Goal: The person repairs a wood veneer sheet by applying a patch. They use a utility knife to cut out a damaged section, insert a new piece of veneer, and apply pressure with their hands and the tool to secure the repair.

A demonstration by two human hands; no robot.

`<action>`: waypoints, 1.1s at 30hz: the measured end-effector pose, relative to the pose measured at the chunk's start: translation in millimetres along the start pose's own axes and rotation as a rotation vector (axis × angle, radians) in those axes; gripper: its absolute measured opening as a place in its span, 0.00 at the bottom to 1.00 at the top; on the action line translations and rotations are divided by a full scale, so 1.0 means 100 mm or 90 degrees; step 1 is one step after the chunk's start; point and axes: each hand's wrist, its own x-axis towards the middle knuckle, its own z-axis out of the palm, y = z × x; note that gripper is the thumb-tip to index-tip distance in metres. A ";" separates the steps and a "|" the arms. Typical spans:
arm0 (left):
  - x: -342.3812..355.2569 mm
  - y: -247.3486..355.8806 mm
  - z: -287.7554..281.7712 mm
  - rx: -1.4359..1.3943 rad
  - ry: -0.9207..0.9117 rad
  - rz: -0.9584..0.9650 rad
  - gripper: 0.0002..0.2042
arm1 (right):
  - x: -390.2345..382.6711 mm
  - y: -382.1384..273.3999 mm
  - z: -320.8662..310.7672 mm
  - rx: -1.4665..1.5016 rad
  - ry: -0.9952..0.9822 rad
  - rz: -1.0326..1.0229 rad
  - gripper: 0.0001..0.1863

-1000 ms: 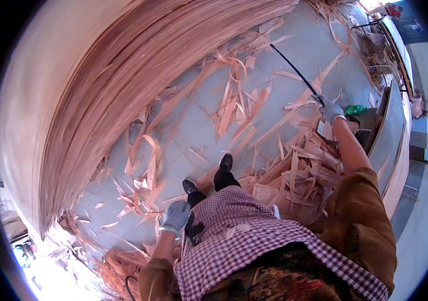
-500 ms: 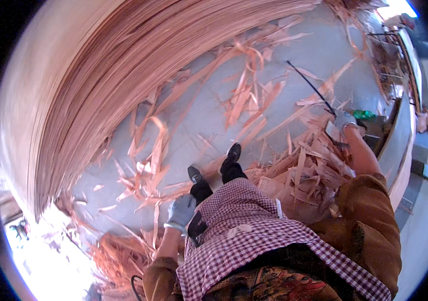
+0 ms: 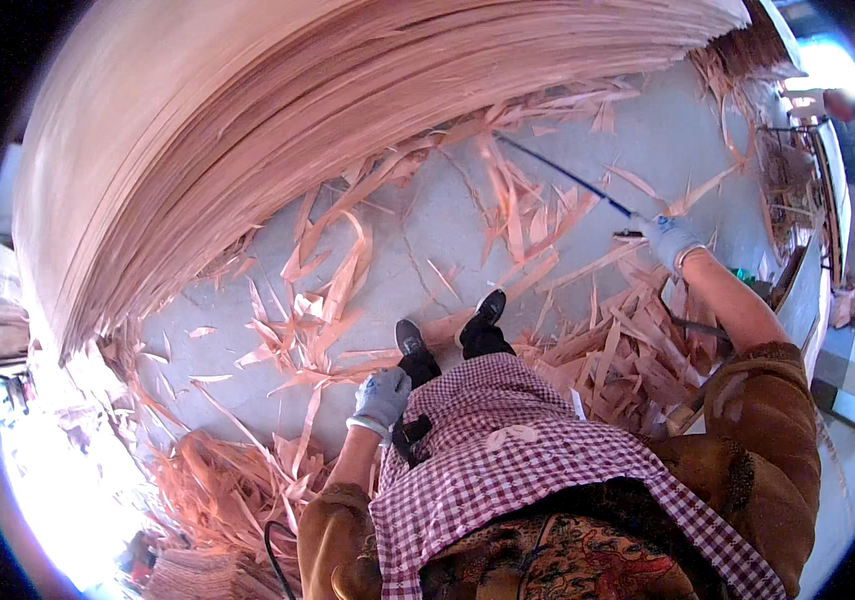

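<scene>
Swings the black rod (image 3: 567,178) farther left than before, bringing its tip above a bunch of wood strips (image 3: 517,215) on the gray floor (image 3: 667,130). Grips the rod's near end with the gloved right hand (image 3: 671,243), closed firmly around it. Keeps the gloved left hand (image 3: 382,396) low beside the checked apron (image 3: 507,430), partly curled (cannot tell whether holding anything, or touching the leg). Stands in black shoes (image 3: 410,337) facing a tall stack of wood sheets (image 3: 347,130), pointing the rod toward its lower edge.
</scene>
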 end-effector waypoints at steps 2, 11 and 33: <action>-0.10 -0.08 -0.05 -0.016 0.012 -0.022 0.14 | -0.04 -0.25 -0.03 -0.028 0.075 -0.104 0.20; -0.83 -0.95 0.16 -0.060 -0.018 -0.136 0.15 | -0.65 -3.87 -1.24 0.110 0.010 -0.744 0.24; 0.00 -0.47 -0.05 0.074 0.040 0.002 0.11 | -0.28 0.47 0.54 0.307 0.096 -0.005 0.17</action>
